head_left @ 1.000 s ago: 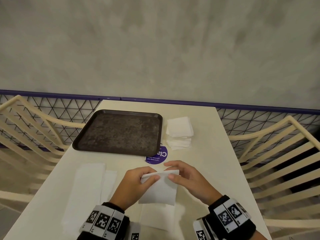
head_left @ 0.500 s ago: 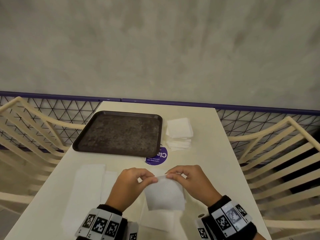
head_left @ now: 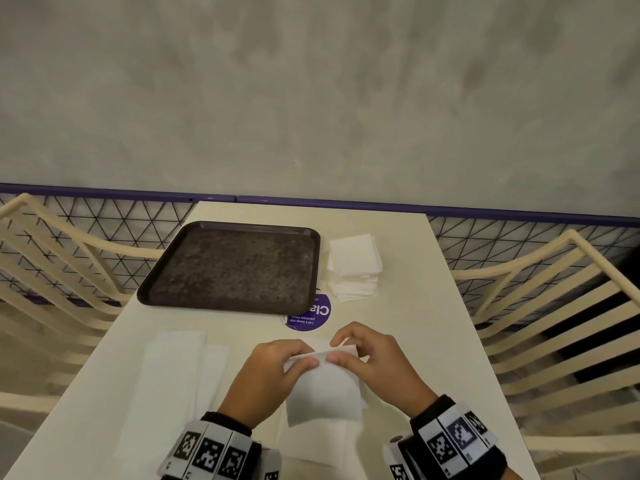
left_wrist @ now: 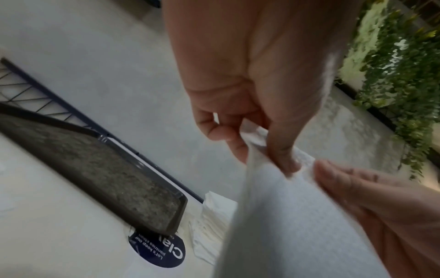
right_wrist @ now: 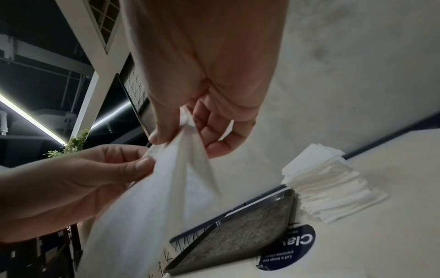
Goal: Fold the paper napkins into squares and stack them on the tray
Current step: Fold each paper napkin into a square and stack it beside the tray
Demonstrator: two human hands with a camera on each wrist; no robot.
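A white paper napkin (head_left: 323, 393) hangs above the near part of the table, held by its top edge. My left hand (head_left: 277, 368) pinches the top left corner between thumb and fingers; the left wrist view shows that pinch on the napkin (left_wrist: 285, 216). My right hand (head_left: 367, 355) pinches the top right corner, seen close in the right wrist view on the napkin (right_wrist: 171, 188). The dark tray (head_left: 235, 268) lies bare at the far left of the table. A stack of square napkins (head_left: 355, 265) sits right of the tray.
Unfolded napkins (head_left: 173, 375) lie flat on the table at the near left, and another (head_left: 311, 441) lies under the held one. A round purple sticker (head_left: 310, 315) is by the tray's near right corner. Cream chairs (head_left: 554, 323) flank the table; a wire fence runs behind.
The napkin has come up off the table and now hangs from both hands. The hands have shifted a little toward me and closer together along its top edge.
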